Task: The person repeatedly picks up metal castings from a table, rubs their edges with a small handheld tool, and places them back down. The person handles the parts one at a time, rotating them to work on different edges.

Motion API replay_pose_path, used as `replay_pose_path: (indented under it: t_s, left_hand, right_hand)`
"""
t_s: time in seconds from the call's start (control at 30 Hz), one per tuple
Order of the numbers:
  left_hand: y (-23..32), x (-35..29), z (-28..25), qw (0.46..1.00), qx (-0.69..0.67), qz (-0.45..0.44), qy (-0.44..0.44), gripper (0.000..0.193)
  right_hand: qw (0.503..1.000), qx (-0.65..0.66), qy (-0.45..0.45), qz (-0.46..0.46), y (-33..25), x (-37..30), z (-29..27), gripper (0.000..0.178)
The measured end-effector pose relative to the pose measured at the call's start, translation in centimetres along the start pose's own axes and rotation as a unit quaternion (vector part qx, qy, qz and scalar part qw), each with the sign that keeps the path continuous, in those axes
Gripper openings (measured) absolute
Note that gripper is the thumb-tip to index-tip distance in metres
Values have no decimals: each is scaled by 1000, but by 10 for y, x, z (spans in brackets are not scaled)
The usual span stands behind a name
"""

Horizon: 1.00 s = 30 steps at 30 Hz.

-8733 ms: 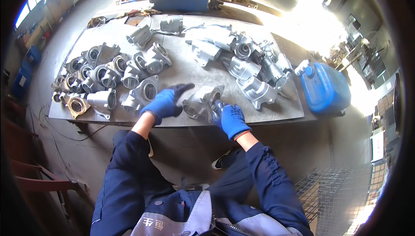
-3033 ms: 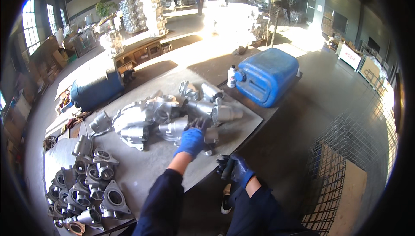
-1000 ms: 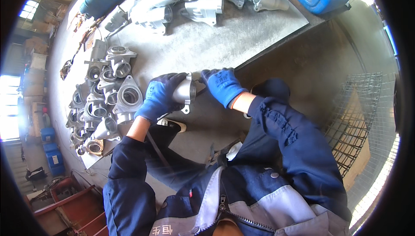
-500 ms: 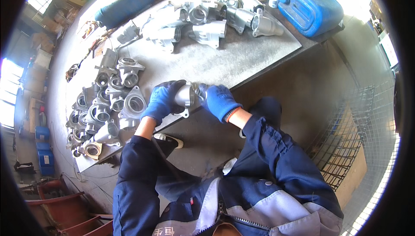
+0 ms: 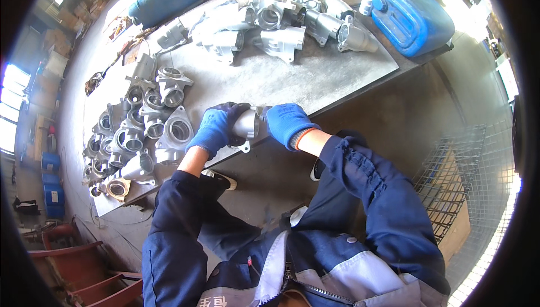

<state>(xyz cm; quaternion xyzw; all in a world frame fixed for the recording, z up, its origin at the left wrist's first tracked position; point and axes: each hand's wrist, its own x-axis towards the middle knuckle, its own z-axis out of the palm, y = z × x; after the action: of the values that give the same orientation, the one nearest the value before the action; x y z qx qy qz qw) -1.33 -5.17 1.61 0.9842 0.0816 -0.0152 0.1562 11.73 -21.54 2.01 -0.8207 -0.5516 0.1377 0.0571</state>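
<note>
Head view, your only one: your left hand (image 5: 216, 127) wraps round a metal part (image 5: 246, 126), thumb and fingers closed on its left side. The part sits just over the near edge of the table (image 5: 332, 82), between your two hands. Your right hand (image 5: 288, 124) is curled at the part's right end; fingertips hidden, so can't tell if it pinches anything or holds a tool. Likely reason for the grip: left steadies the body, leaving the right end free for the other hand. Held close to you, probably for a good look and easy reach.

Left group of parts (image 5: 147, 117) is packed tight, many openings up, perhaps to save room. Far group (image 5: 281, 39) lies looser, some on their sides. Blue jug (image 5: 413, 21) and white bottle (image 5: 367, 1) stand by the far right corner, apart from the parts.

Materials: dull silver-grey metal, round tube bodies, flat flanges with bolt ears; one near-left ring (image 5: 127, 189) looks coppery. Tabletop is smooth grey, scuffed. Your gloves are blue knit with darker coated fingers. Jug looks plastic, boxy, rounded corners.
</note>
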Motion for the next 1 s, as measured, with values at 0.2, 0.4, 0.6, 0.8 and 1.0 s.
replay_pose_path:
  t_s: [0.2,0.4,0.6,0.8,1.0]
  left_hand:
    - [2,1,2,1000,-11,7,19,81]
    - [2,-1,-1,1000,-13,11,11,73]
    - [11,-2,-12,999,-33,-5,10,74]
    - [-8,8,-17,960,-243,-12,-139,82]
    - [-24,-1,-41,966,-229,-73,98,60]
  right_hand:
    - [997,69,20,22,-5,-14,9,28]
    - [990,125,47,55,-20,-34,43,25]
    - [970,232,61,49,-10,-37,51,26]
    - [894,438,94,-1,-4,-23,75,37]
    - [710,678,-54,182,-25,25,5,8]
